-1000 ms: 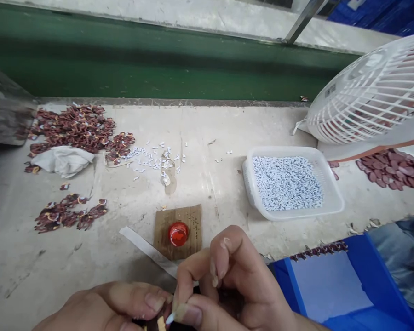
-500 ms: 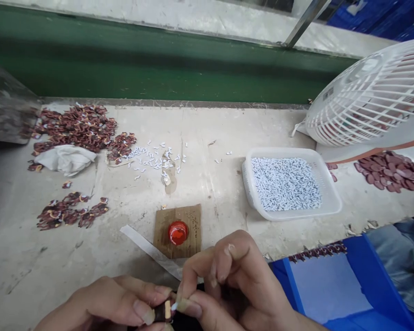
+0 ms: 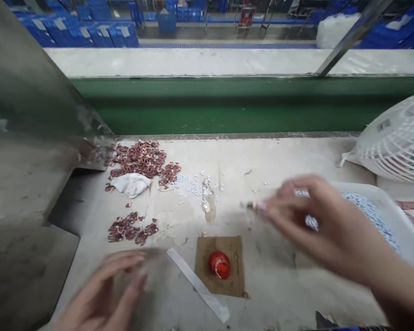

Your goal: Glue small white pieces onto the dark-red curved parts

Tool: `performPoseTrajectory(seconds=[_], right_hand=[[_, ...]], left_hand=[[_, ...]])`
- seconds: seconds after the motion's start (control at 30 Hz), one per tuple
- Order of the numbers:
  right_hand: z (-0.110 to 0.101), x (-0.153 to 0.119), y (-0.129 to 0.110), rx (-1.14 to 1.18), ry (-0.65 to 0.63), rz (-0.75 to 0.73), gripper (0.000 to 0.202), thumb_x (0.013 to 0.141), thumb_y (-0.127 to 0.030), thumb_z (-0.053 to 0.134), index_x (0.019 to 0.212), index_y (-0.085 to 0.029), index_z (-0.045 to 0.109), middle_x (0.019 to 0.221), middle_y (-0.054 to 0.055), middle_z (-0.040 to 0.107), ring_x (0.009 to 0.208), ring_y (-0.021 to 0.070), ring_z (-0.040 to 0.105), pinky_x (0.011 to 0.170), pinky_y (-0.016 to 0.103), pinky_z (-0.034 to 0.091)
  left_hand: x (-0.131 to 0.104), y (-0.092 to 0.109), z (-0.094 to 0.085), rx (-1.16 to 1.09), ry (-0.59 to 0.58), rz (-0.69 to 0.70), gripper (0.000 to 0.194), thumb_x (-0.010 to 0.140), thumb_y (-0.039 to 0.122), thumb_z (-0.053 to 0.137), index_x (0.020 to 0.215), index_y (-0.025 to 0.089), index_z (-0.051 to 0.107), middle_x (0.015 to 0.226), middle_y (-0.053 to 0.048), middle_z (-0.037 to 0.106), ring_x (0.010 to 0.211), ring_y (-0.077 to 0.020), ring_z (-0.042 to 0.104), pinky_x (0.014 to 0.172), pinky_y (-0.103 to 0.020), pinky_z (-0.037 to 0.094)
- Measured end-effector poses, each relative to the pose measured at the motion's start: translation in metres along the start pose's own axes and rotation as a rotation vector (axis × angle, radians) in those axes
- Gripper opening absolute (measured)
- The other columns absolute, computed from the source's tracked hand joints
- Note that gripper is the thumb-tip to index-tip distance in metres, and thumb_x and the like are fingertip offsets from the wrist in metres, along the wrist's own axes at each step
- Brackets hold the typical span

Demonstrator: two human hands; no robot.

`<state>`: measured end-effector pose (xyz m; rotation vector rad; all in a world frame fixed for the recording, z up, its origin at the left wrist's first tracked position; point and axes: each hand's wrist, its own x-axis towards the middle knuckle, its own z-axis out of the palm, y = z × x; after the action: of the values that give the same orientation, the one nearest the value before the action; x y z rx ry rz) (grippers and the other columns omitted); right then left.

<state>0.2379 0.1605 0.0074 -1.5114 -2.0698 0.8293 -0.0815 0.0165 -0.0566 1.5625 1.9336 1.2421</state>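
Above the bench, hands apart – right hand (image 3: 317, 225) pinching a blurred small piece (image 3: 251, 206), left hand (image 3: 106, 289) spread, no legible writing.

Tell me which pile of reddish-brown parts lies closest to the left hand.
The smaller pile, on the near side of the white cloth, lies closest to the left hand. The bigger pile sits behind the cloth, by the green belt.

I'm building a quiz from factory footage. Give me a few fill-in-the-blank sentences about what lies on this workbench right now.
1. The red cap sits on a brown square of ____.
2. The white tray holds small ____ pieces.
3. The white cloth lies beside a pile of ____ parts.
4. The right hand is blurred in front of the ____.

Missing words: cardboard; white; dark red; tray
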Motion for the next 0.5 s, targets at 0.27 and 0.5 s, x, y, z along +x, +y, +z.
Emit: performPoseTrajectory(seconds=[0.27,0.5], right_hand=[[-0.033,0.214,0.062,-0.611,0.111,0.176,0.019,0.105,-0.026,0.074,0.121,-0.016,0.074,0.119,0.009,0.079,0.111,0.0289,0.075,0.101,0.050,0.061],[-0.063,0.161,0.078,-0.594,0.097,0.173,0.040,0.107,-0.033,0.072,0.142,-0.017,0.066,0.131,0.015,0.077,0.109,0.0267,0.075,0.095,0.043,0.061]], left_hand=[[0.054,-0.040,-0.011,0.436,-0.151,0.321,0.038,0.103,0.057,0.067,0.133,0.036,0.079,0.116,-0.003,0.088,0.100,-0.0266,0.078,0.091,-0.039,0.058],[0.076,-0.034,-0.004,0.527,-0.233,0.351,0.047,0.107,0.062,0.054,0.114,0.029,0.087,0.089,-0.007,0.088,0.082,-0.0314,0.078,0.072,-0.043,0.052]])
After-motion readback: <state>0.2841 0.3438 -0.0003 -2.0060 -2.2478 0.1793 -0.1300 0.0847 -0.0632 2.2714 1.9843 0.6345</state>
